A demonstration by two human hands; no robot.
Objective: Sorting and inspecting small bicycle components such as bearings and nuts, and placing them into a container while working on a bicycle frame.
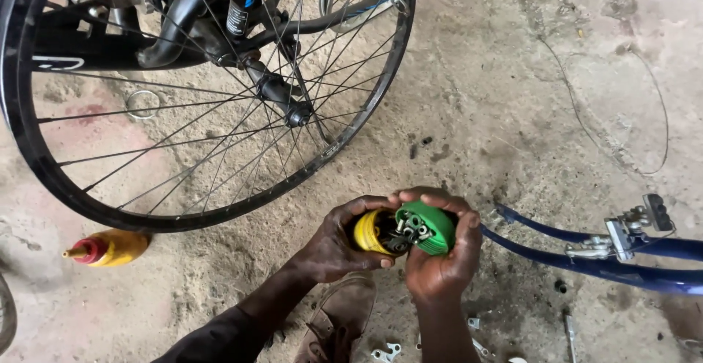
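I had my left hand (pixel 340 238) closed around the yellow part (pixel 368 231) and my right hand (pixel 439 257) clamped on the green round cap (pixel 428 225), both just below the frame's centre; I judged the two pieces partly separated, with small metal fittings (pixel 407 230) exposed between them and nothing yet taken out. I counted one spoked wheel (pixel 183 114) at ten o'clock, one yellow oil bottle (pixel 110 247) at eight, one blue bicycle frame (pixel 586 249) at four and one wire ring (pixel 143 104).
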